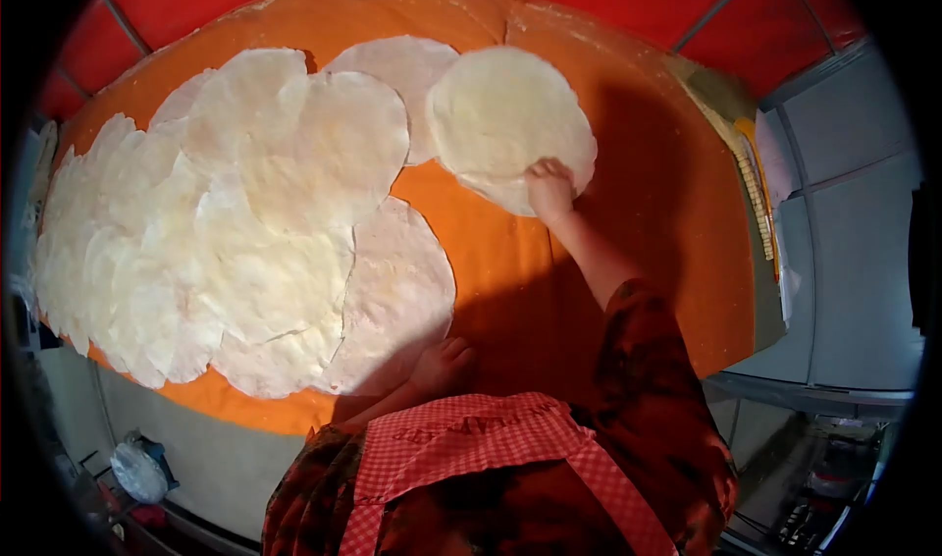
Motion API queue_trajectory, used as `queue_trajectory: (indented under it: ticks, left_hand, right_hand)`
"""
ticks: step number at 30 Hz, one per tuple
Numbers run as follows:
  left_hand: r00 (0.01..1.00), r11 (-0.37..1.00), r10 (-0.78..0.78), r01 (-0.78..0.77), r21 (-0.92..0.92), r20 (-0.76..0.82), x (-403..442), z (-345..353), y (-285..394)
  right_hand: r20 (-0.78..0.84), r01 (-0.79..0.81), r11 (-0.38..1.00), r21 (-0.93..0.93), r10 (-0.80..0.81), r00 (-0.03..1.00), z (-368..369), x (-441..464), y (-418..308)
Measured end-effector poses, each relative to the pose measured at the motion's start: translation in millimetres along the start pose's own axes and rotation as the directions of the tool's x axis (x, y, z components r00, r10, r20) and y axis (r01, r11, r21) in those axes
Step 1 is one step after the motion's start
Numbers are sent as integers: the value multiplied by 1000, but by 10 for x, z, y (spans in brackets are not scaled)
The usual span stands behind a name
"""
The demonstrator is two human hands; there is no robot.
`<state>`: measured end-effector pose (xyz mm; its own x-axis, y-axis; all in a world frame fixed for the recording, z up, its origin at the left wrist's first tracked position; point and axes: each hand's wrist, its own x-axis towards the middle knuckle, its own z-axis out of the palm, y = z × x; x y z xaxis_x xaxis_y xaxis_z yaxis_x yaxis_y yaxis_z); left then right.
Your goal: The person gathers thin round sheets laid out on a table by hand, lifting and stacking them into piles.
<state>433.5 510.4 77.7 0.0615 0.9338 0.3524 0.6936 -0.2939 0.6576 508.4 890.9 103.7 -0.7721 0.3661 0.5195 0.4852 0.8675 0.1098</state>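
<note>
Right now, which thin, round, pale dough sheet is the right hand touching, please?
The rightmost sheet on the orange cloth: the bare right hand is on its near edge, while the others lie further left.

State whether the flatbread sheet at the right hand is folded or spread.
Spread: the flatbread sheet lies largely flat, its outline broadly round, with the right hand at its near edge.

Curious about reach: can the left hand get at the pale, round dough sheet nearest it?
Probably yes: the left hand is by the dough sheet, nothing visible between, though other sheets overlap its left side.
</note>
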Motion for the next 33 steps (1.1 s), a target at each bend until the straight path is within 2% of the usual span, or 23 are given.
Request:
queue_trajectory:
  ticks: [3,8,11,19,26,29,30,33]
  left_hand:
    - [995,999,-21,18,32,100,12,-26,-45]
    - [993,999,-54,53,8,108,49,-55,-24]
    - [992,997,-71,71,1,107,9,-29,-32]
    - [993,995,-92,90,33,78,57,-15,-6]
    - [992,995,-103,103,9,75,44,-31,8]
    - [989,993,-115,116,4,91,18,-16,22]
    - [988,993,-119,119,6,97,8,-20,7]
    - [993,996,-90,91,-11,74,-1,8,-27]
  right_hand:
    - [1,-52,998,44,52,999,190,-113,-11]
    - [117,-59,993,106,47,992,21,-168,62]
    - [5,-38,987,158,38,999,75,-208,68]
    - [146,-49,989,142,28,989,15,-304,-43]
    - [321,-153,980,125,106,941,-319,-279,-326]
    - [294,-183,975,122,141,945,-154,-310,-335]
    - [341,-191,978,83,153,928,-112,-303,-357]
    - [216,-96,995,30,87,972,-18,-250,-351]
